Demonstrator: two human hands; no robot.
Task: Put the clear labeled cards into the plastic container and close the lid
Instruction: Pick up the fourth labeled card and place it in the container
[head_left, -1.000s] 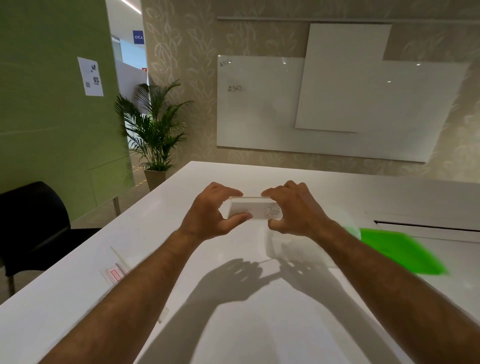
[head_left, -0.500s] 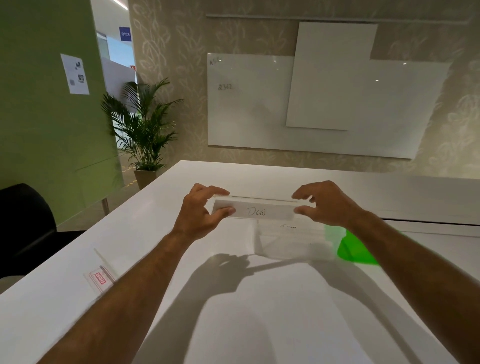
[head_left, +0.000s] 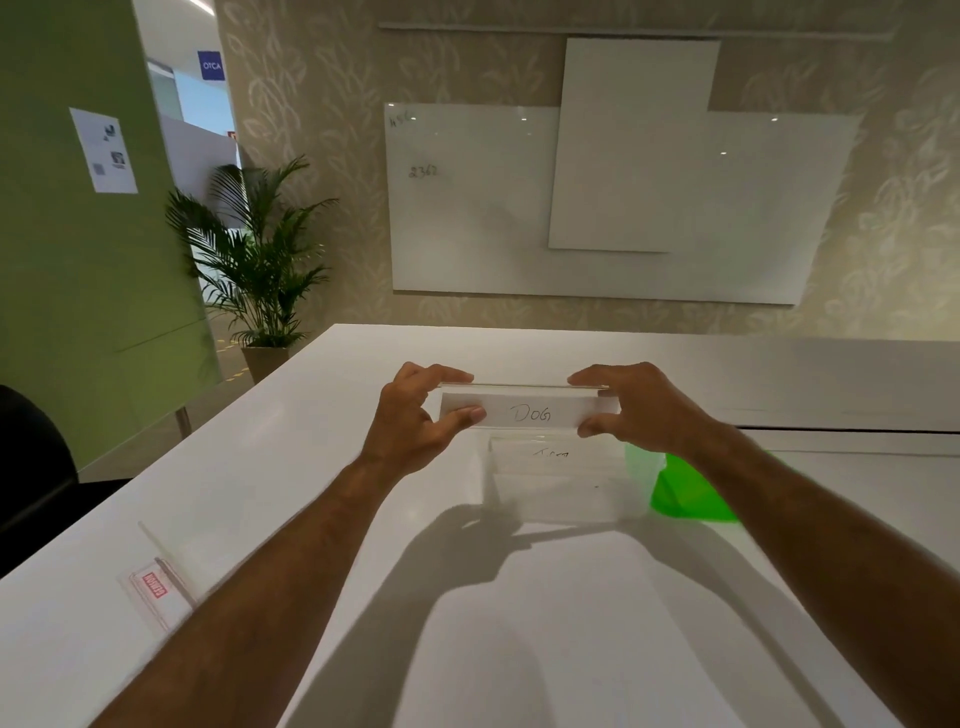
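The long clear plastic card (head_left: 530, 413) at twelve o'clock bears a white strip handwritten "DOG", the white wall whiteboard (head_left: 467, 208) behind reads "2362", and a blue hanging sign (head_left: 211, 65) at eleven o'clock says "OTCA".
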